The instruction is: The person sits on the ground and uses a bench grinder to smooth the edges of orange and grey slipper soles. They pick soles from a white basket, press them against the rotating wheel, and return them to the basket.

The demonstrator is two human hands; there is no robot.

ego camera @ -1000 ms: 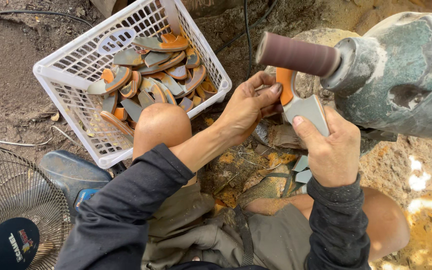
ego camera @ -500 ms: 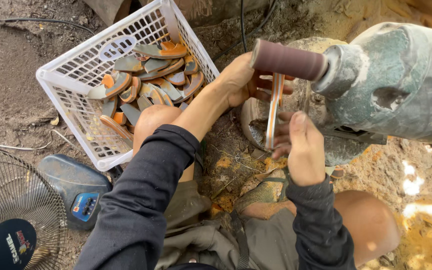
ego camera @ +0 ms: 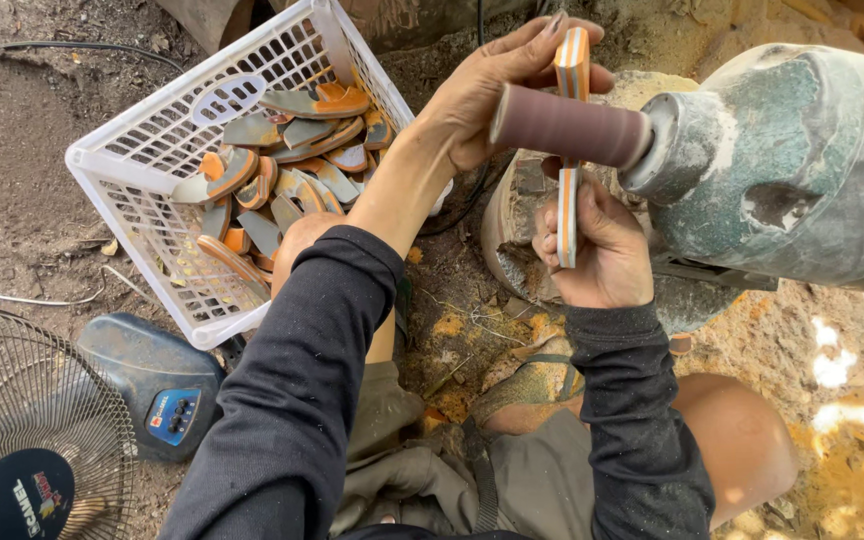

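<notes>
both hands on one striped orange-and-grey sole piece [ego camera: 569, 150], held edge-on against the brown sanding drum [ego camera: 567, 126] of a grimy green motor [ego camera: 782, 170] — left hand [ego camera: 492, 95] pinches the top end with fingers pressed together, right hand [ego camera: 597, 245] grips the bottom end. more pieces sit in the white basket [ego camera: 142, 170] to the left, fan [ego camera: 32, 440] nearby.

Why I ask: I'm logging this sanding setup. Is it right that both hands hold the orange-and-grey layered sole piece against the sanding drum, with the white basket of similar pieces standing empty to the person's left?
Not quite. The white basket is not empty: the head view shows it holding a heap of orange-and-grey pieces. The rest stands: the left hand and right hand hold the layered sole piece against the sanding drum.
</notes>
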